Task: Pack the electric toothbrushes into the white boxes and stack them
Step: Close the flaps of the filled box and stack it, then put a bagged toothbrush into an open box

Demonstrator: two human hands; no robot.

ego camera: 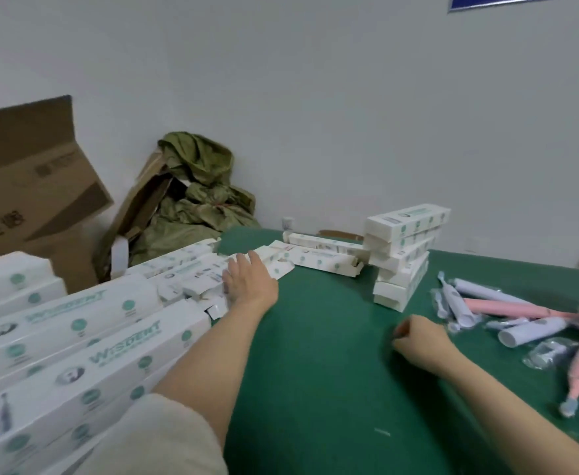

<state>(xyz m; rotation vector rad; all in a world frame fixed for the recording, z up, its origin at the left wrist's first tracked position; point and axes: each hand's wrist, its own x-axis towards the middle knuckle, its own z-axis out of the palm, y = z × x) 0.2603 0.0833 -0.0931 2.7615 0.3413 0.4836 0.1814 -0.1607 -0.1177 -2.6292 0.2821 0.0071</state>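
A green table [322, 354] carries the work. A pile of long white boxes [85, 334] lies along its left side. My left hand [247, 279] reaches out flat, its straight fingers resting on a white box [277, 265] at the far end of that pile. A stack of several closed white boxes [404, 255] stands at mid-table. Loose electric toothbrushes [507, 310], pink and pale lilac, lie at the right. My right hand [418, 337] hovers over the cloth left of them, fingers curled in, holding nothing that I can see.
Two more white boxes [325, 252] lie flat behind my left hand. Brown cardboard cartons [27, 186] and a green sack [202, 197] stand against the white wall beyond the table's left corner. Plastic wrappers [548, 353] lie among the toothbrushes.
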